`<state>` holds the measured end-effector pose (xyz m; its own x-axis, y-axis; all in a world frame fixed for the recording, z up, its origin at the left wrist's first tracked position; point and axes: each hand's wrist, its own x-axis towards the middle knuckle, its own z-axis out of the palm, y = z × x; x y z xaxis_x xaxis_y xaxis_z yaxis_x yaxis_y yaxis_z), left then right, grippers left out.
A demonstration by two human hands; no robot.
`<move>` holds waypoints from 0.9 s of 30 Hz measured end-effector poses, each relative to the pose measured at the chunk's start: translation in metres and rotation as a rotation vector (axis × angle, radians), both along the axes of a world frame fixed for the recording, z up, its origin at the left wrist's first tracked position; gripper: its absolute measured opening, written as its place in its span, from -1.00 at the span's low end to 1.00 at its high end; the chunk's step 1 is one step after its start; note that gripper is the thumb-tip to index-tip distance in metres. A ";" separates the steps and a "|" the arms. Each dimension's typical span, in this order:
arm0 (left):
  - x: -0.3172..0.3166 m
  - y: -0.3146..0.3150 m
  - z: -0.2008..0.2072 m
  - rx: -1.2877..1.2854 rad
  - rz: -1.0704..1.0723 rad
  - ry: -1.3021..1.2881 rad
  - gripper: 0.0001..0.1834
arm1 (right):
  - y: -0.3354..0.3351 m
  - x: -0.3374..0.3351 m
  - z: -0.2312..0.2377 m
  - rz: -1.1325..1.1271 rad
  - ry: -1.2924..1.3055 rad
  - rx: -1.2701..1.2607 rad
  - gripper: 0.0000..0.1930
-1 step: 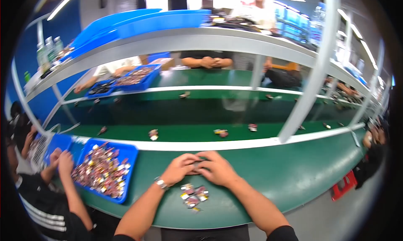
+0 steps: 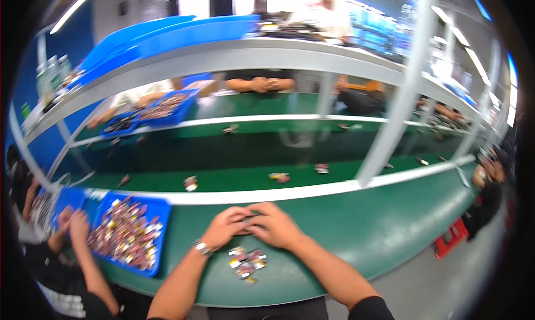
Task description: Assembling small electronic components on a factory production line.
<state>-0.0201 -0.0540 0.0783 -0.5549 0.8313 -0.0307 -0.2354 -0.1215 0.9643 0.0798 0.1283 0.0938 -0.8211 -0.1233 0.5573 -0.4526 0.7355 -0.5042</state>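
Note:
My left hand and my right hand meet over the green bench, fingers curled together. Between the fingertips something small and dark is partly visible, too covered to name. The left wrist wears a metal watch. Just on my side of the hands lies a small pile of little parts, with reddish-brown, silvery and yellow bits. To the left, a blue tray holds a heap of similar parts.
A co-worker's hands work beside the tray at the left. Beyond a white rail, spaced small parts lie on a green conveyor. A slanting metal post and an overhead shelf frame the bench. A red stool stands at right.
The whole view has shifted slightly, so the scene sits a little further left. My hands stay together in the same place over the bench.

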 end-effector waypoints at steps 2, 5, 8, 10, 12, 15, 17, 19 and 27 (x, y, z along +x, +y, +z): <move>-0.004 -0.017 -0.002 0.015 0.010 0.021 -0.56 | -0.014 -0.008 -0.007 0.026 0.021 -0.078 -0.85; -0.002 -0.032 -0.001 0.043 0.053 0.068 -0.52 | -0.027 -0.016 -0.008 0.060 0.052 -0.132 -0.91; -0.001 -0.017 -0.001 0.045 0.053 0.040 -0.54 | -0.018 -0.011 -0.007 0.041 0.020 -0.180 -0.93; -0.003 -0.012 0.000 0.036 0.027 0.043 -0.54 | -0.015 -0.007 -0.006 0.022 -0.020 -0.206 -0.92; -0.003 -0.012 -0.001 0.009 0.070 0.012 -0.54 | -0.015 -0.008 -0.004 0.017 -0.021 -0.215 -0.91; -0.001 -0.014 -0.001 0.047 0.051 0.092 -0.57 | -0.019 -0.009 -0.006 0.034 -0.031 -0.233 -0.91; -0.003 -0.018 -0.007 0.077 0.059 0.194 -0.62 | -0.021 -0.011 -0.007 0.057 -0.041 -0.249 -0.90; 0.000 -0.016 -0.001 0.047 0.062 0.149 -0.57 | -0.021 -0.010 -0.006 0.044 -0.065 -0.259 -0.90; -0.006 -0.019 -0.012 0.007 0.095 0.147 -0.65 | -0.019 -0.009 -0.007 0.132 -0.139 -0.341 -0.90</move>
<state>-0.0257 -0.0725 0.0668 -0.6292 0.7747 0.0624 -0.0792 -0.1438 0.9864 0.0707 0.1092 0.0866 -0.8810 -0.0595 0.4694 -0.4424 0.4554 -0.7726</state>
